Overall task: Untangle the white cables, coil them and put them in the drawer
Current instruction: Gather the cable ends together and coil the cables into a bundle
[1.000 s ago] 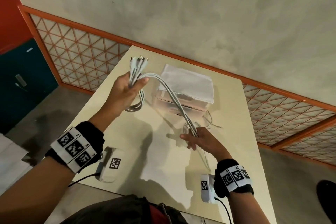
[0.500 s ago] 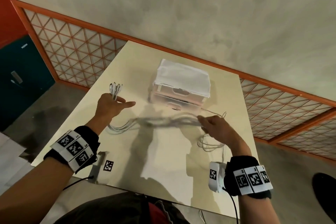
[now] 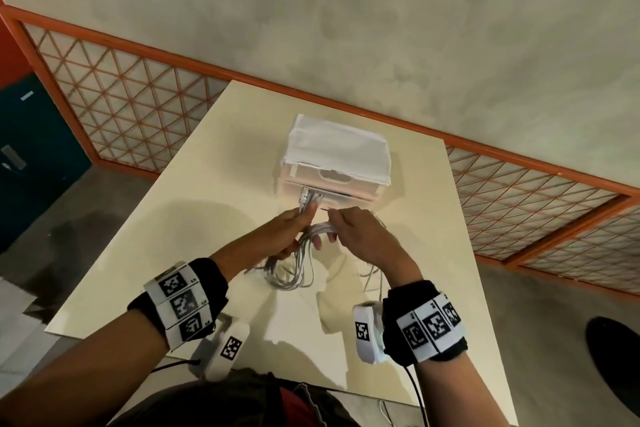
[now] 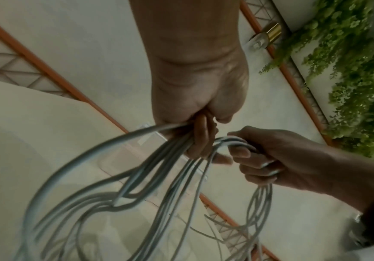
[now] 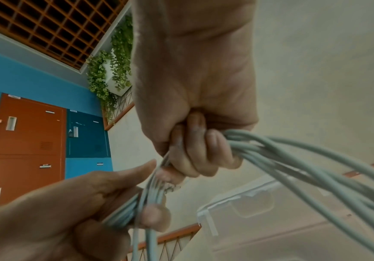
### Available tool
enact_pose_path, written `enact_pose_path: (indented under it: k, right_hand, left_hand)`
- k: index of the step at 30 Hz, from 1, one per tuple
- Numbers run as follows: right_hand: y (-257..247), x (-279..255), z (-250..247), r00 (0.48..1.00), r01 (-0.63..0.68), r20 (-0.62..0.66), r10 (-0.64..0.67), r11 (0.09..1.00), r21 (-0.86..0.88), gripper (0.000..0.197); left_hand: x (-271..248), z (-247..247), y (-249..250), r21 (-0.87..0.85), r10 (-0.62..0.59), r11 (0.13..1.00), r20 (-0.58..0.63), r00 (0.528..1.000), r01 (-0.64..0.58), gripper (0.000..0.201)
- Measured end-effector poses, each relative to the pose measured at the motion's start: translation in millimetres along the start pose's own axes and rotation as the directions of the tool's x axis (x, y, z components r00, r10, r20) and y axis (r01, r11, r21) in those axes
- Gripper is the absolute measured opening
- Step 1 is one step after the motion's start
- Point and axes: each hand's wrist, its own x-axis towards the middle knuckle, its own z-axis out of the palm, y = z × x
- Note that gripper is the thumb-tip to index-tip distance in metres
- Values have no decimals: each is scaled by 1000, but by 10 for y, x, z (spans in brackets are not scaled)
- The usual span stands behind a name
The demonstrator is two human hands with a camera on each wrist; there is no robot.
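While the left hand (image 3: 284,230) clamps the white cables (image 3: 294,270) just below their plugs, apparently to keep those ends even, the right hand (image 3: 360,236) grips the next bend, loops hanging over the table (image 3: 207,218) before the shut drawer (image 3: 332,192).

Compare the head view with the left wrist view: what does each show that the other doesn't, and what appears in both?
Head view only: the connector ends sticking out above the left hand, the drawer unit's cloth-covered top, the table's whole outline, and both wrist bands.

Left wrist view only: the undersides of the curled fingers round the cables, the loops hanging below, and green foliage on the wall.

Both: the left hand and right hand gripping the white cables close together above the table.
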Motion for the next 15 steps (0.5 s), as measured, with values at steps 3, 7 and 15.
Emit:
enact_pose_path:
  k: [3, 7, 15]
  right_hand:
    - [49, 22, 2, 997, -14, -76, 26, 988, 152, 47]
    - [289, -48, 3, 984, -159, -10, 178, 904, 397, 65]
    - [612, -127, -188, 943, -249, -110, 315, 884, 397, 61]
  left_hand:
    - [59, 3, -6, -51, 25, 998, -75, 997, -29, 40]
    - [101, -152, 147, -203, 172, 954, -227, 958, -220, 29]
    - [101, -304, 400, -325, 295, 833, -423, 857, -447, 46]
